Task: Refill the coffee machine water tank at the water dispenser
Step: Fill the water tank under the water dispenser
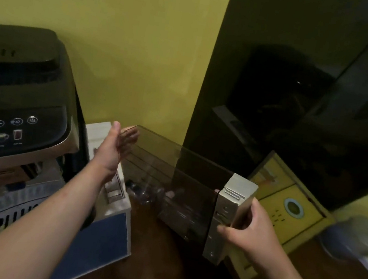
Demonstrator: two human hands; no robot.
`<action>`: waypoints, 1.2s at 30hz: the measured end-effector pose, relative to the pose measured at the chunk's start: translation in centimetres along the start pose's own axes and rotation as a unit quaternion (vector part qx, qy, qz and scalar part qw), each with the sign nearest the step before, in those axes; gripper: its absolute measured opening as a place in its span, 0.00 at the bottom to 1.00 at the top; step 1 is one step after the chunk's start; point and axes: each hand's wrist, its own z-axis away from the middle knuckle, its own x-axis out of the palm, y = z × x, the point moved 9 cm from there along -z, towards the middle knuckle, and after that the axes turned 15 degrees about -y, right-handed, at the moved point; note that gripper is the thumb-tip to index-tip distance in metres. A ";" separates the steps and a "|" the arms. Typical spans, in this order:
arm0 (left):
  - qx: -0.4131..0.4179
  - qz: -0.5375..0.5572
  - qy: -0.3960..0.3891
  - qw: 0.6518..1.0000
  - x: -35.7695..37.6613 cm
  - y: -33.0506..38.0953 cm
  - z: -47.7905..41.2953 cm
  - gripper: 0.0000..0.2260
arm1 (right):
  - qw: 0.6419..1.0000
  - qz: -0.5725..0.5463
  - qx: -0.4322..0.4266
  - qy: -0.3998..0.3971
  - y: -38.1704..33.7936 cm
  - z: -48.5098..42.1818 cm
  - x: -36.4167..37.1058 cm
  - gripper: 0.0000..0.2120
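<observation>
Beside the coffee machine [18,98], above the dark tabletop [157,268], the transparent water tank [172,173] is held upright. Its silver front end is gripped by the right hand [247,234], while its far upper edge is touched by the half-open left hand [113,150].

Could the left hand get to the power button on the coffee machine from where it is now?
Probably yes. The left hand is at the far end of the water tank, just right of the coffee machine. The power button faces it on the front panel, with nothing visible between them.
</observation>
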 end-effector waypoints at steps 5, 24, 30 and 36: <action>0.001 0.018 -0.071 0.997 3.8 -0.4 2.2 0.21 | 0.998 -0.056 -0.015 -0.016 2.2 3.3 -0.4 0.51; 0.052 0.008 -0.015 0.999 24.8 -5.9 15.8 0.12 | 0.908 -0.300 -0.215 0.199 13.9 19.8 -15.1 0.41; 0.057 0.013 -0.026 0.998 34.0 -9.0 20.4 0.07 | 0.879 -0.368 -0.235 0.193 19.5 25.7 -20.5 0.40; 0.089 -0.012 -0.032 0.995 40.8 -10.2 22.7 0.08 | 0.860 -0.410 -0.194 0.233 24.2 29.3 -25.9 0.18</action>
